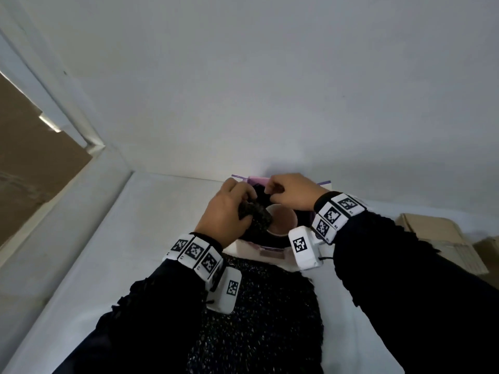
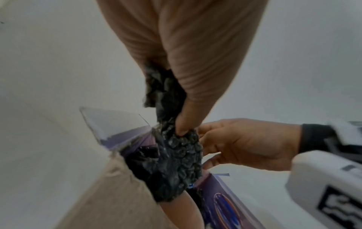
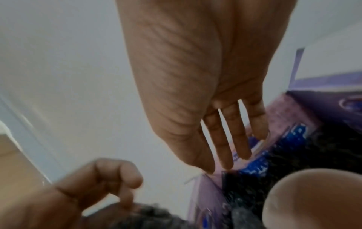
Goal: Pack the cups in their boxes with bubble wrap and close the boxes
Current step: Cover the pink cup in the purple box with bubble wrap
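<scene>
An open purple-and-white box (image 1: pixel 270 251) (image 2: pixel 225 201) (image 3: pixel 284 116) stands on the white table near the wall. Inside it is a pale pink cup (image 1: pixel 283 220) (image 3: pixel 313 201) with black bubble wrap around it. My left hand (image 1: pixel 229 209) (image 2: pixel 195 77) (image 3: pixel 98 186) grips a bunched end of that black bubble wrap (image 1: pixel 256 214) (image 2: pixel 176 155) over the box's left side. My right hand (image 1: pixel 289 193) (image 2: pixel 245 144) (image 3: pixel 225 139) hovers over the far side of the box. Its fingers point straight down, with the tips at the purple inner flap beside the wrap. The cup's lower part is hidden.
Another sheet of black bubble wrap (image 1: pixel 256 319) lies on the table (image 1: pixel 108 252) in front of the box. Flat cardboard boxes (image 1: pixel 437 238) sit at the right. A white wall rises just behind the box. A brown panel (image 1: pixel 27 157) is at far left.
</scene>
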Available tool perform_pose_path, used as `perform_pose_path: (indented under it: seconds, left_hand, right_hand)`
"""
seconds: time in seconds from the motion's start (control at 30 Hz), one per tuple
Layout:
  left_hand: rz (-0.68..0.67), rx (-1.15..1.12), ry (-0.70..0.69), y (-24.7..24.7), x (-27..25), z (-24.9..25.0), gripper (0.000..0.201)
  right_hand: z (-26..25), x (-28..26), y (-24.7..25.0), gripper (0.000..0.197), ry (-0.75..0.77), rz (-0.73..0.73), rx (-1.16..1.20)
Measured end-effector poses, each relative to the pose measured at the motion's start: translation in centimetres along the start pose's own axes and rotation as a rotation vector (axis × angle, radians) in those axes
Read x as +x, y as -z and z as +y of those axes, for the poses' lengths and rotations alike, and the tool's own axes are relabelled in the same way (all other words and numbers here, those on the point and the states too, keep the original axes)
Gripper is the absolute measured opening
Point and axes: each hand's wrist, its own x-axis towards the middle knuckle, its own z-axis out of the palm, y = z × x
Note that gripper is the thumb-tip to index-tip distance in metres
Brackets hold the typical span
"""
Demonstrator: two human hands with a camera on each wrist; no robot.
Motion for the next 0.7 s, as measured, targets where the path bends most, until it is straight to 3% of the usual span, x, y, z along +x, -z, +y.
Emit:
perform_pose_path:
  seconds: [0.1, 0.2, 0.27, 0.37, 0.53, 0.7]
  left_hand:
    - [-0.042, 0.069, 0.024, -0.9, 0.3, 0.3, 0.039]
    - [-0.189, 0.241, 0.048, -1.9, 0.1, 0.3, 0.035]
    - [-0.307, 0.315, 0.021, -2.1, -0.2, 0.3, 0.033]
    - [-0.405, 0.222, -0.022, -1.7, -0.8, 0.0, 0.037]
    - [-0.518, 0.606, -0.100, -1.3, -0.6, -0.8, 0.030]
    - [-0.596, 0.739, -0.143, -2.1, -1.1, -0.3, 0.024]
  right_hand:
    - [-0.6, -2.7, 0.4, 0.012, 0.007, 0.027, 0.112]
    - [-1.3, -5.1, -1.4, 0.006, 0.016, -0.030, 0.102]
    - [-1.6, -6.4, -2.9, 0.017, 0.026, -0.043, 0.088]
    - [-1.5, -7.8, -5.1, 0.021, 0.026, -0.123, 0.051]
    - [-1.2, -9.1, -7.4, 0.026, -0.024, -0.083, 0.100]
    - [-1.1, -8.5, -9.6, 0.055, -0.079, -0.134, -0.117]
